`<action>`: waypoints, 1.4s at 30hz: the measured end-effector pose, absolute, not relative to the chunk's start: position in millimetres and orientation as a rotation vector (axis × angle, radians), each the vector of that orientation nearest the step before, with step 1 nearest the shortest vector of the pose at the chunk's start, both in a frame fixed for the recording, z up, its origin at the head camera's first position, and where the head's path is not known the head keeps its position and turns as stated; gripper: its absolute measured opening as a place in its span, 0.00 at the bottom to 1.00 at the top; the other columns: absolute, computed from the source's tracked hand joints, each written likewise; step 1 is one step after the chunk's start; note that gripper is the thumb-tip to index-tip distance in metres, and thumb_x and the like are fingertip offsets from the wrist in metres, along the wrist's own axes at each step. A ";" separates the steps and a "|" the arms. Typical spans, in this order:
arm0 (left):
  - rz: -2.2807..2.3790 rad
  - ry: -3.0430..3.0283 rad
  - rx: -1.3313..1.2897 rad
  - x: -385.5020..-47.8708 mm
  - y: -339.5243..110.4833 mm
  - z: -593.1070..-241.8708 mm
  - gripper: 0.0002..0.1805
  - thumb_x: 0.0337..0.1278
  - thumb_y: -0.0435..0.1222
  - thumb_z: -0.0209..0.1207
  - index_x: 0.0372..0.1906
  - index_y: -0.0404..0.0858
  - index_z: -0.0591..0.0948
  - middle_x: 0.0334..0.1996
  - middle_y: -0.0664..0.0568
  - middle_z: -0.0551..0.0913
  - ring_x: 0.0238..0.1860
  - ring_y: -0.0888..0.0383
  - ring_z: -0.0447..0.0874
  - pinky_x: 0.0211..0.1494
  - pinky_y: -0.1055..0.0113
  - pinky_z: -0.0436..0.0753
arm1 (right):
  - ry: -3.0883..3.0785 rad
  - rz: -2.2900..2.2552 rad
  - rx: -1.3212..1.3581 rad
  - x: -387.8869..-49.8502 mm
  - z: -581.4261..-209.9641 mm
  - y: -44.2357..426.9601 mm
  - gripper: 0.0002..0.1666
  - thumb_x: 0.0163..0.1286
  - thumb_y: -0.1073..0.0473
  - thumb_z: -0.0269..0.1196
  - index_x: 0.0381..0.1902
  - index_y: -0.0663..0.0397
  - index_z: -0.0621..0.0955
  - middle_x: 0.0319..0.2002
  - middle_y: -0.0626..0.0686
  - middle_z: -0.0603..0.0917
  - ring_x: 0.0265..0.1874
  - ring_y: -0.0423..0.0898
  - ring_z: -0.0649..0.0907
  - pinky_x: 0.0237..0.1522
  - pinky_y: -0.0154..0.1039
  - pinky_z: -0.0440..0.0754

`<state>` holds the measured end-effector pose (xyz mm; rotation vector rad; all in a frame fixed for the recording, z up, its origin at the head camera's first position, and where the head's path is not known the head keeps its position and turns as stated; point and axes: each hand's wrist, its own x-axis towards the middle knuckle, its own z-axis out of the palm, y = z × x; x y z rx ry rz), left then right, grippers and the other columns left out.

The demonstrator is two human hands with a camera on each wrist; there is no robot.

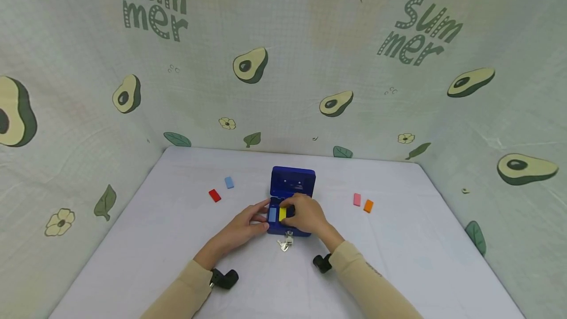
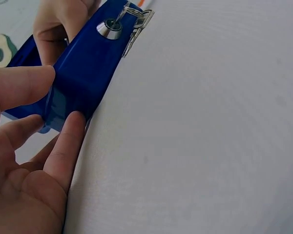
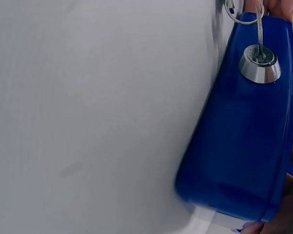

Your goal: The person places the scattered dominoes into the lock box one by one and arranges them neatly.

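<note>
Pale cloth walls [image 1: 292,18], printed avocados [image 1: 254,67], green leaves [image 1: 105,203], white tabletop [image 1: 412,240]

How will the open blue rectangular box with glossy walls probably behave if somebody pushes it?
The box will probably slide rather than roll, because its walls look flat. It is likely stiff, since these walls show no bend where the left hand touches. The silver metal keys may swing, as they hang at the round silver lock.
</note>
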<state>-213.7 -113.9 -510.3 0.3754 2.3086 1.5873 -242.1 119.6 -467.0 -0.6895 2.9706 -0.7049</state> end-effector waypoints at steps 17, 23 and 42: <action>1.589 2.307 0.378 -215.0 -114.4 -510.2 0.38 0.74 0.47 0.64 0.84 0.57 0.63 0.74 0.50 0.73 0.67 0.51 0.76 0.71 0.41 0.76 | 3.046 -0.645 -0.640 -239.0 -472.4 110.8 0.20 0.60 0.54 0.81 0.51 0.50 0.92 0.48 0.51 0.91 0.51 0.52 0.87 0.55 0.60 0.80; 1.588 2.306 0.387 -215.7 -115.6 -509.5 0.38 0.75 0.46 0.63 0.84 0.57 0.63 0.74 0.50 0.73 0.67 0.51 0.76 0.71 0.42 0.76 | 3.045 -0.650 -0.639 -238.5 -472.1 108.7 0.20 0.61 0.54 0.80 0.51 0.51 0.91 0.48 0.52 0.91 0.51 0.52 0.87 0.57 0.60 0.80; 1.586 2.300 0.393 -216.0 -116.5 -509.6 0.39 0.74 0.47 0.64 0.84 0.56 0.63 0.74 0.50 0.73 0.68 0.50 0.76 0.71 0.41 0.75 | 3.023 -0.668 -0.674 -237.7 -473.0 107.5 0.20 0.60 0.56 0.81 0.51 0.50 0.92 0.47 0.53 0.90 0.50 0.53 0.87 0.55 0.59 0.82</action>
